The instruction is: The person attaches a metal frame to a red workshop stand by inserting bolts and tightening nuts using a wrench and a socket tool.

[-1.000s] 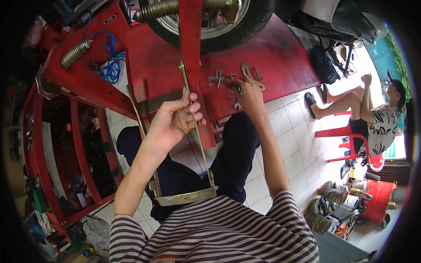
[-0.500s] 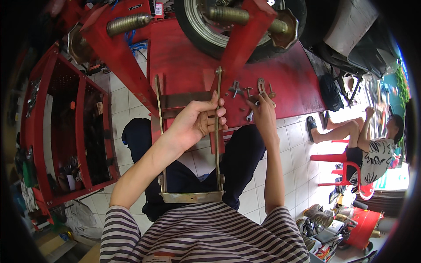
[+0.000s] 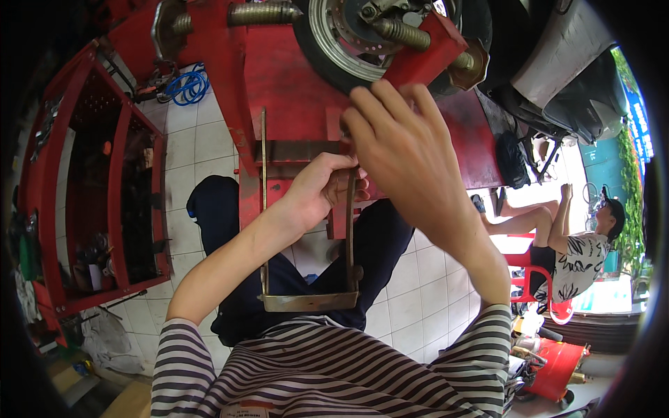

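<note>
U-shaped metal frame [image 3: 310, 302]: dull brass-tan, surface worn and unevenly toned; two long, narrow bars joined at the near end by a shallow crosspiece [image 3: 293, 304] with a flat front face. Position: above the lap, crosspiece just in front of the striped shirt [image 3: 313, 348], bars pointing away from the body toward the red lift table [image 3: 279, 76]. Left bar [image 3: 264, 160] roughly straight, its far end free of both hands; the left forearm crosses over it partway along. Right bar [image 3: 350, 244] carries a small rounded fitting [image 3: 357, 272] near the crosspiece; its far end is hidden behind the right hand. Left hand [image 3: 324, 184]: reaches across between the bars, palm turned partly up, fingers curled, thumb extended toward the right bar; it grips that bar near its far part. Right hand [image 3: 408, 153]: raised nearer the camera, back of hand up, fingers bent and slightly parted, fingertips over the hidden end of the right bar. Cannot tell whether it pinches anything, or whether it touches the bar; contact side obscured. Beyond the hands: a wheel [image 3: 325, 49] with a black tyre, partly behind a red clamp arm [image 3: 428, 52].
</note>
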The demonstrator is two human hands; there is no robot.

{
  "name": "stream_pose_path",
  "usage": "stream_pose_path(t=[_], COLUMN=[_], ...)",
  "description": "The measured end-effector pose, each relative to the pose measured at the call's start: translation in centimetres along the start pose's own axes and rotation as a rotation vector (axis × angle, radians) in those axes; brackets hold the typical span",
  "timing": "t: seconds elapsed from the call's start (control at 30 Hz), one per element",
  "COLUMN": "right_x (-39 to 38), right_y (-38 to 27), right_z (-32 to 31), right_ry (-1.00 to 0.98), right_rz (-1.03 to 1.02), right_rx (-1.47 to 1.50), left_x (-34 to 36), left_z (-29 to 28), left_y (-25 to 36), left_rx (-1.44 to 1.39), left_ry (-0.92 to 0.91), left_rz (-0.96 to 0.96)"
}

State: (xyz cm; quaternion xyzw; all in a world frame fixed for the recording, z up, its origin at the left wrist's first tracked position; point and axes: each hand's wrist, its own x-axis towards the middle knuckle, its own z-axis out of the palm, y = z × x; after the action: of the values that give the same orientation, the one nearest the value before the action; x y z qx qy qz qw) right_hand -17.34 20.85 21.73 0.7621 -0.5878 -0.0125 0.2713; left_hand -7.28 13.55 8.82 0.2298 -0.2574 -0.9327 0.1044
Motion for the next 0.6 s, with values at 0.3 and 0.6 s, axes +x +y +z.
stream_pose_path(t=[0.3,0.6], right_x=[2.8,3.7], right_y=[0.7,0.7], right_z=[0.8,1.4], right_ry=[-0.089,-0.206], right_rz=[-0.063,-0.057], right_rx=[-0.244,-0.223], left_x=[0.3,0.4], left_z=[0.2,0.3], left_y=[-0.9,-0.8], left_rx=[-0.005,-0.001], left_ry=[0.075,0.078], left_rz=[0.066,0.062])
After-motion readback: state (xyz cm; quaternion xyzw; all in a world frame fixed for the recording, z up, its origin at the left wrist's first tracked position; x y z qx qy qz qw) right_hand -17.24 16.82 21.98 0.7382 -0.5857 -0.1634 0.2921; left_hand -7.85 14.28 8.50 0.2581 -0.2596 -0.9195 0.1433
